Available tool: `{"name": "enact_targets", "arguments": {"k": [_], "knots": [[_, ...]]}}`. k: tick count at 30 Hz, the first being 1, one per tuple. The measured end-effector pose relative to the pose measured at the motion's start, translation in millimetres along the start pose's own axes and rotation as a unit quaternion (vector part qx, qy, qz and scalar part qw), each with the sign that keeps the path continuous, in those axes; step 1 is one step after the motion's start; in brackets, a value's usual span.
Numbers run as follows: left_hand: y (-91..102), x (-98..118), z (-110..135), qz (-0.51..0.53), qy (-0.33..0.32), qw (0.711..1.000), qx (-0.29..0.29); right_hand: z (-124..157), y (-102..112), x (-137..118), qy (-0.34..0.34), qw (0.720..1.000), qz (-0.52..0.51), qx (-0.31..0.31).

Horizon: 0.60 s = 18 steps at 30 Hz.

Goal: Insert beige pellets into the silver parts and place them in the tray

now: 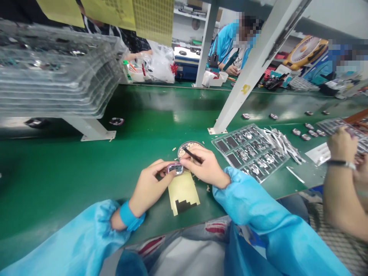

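Note:
My left hand (149, 184) pinches a small shiny purple-edged part (175, 168) over the green bench top. My right hand (202, 165) grips a thin black tool (193, 155), its tip hidden at the part. Just below both hands lies a yellow sheet (184, 193) with a dark stepped lower edge. Behind my right hand sits a small round dish (186, 146), partly covered by my fingers. Both arms wear light blue sleeves.
A clear tray (250, 151) of several small parts lies to the right, white strips (283, 143) beside it. A stack of clear trays (57, 69) stands on a shelf at left. A slanted white post (247, 80) rises ahead. A co-worker's arm (342, 180) reaches in at right; others sit across the belt.

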<state>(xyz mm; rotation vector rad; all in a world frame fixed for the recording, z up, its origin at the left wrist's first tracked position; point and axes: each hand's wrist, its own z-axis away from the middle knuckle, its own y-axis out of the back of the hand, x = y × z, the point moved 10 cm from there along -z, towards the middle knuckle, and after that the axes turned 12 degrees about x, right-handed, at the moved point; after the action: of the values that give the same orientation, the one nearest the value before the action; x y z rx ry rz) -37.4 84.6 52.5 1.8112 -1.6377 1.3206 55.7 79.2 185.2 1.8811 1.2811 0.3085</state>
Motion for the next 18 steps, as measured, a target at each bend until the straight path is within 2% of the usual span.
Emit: {"name": "enact_targets", "arguments": {"k": [5, 13, 18], "knots": [[-0.5, 6, 0, -0.021, -0.032, 0.999, 0.001, 13, -15, 5, 0.018, 0.997, 0.030, -0.074], [-2.4, 5, -2, -0.047, -0.044, 0.998, -0.007, 20, -20, 9, 0.036, 0.995, 0.048, -0.085], [-5.7, 1, -1, -0.052, -0.031, 0.998, -0.023, 14, -20, 13, -0.001, 0.994, 0.030, -0.110]]}}
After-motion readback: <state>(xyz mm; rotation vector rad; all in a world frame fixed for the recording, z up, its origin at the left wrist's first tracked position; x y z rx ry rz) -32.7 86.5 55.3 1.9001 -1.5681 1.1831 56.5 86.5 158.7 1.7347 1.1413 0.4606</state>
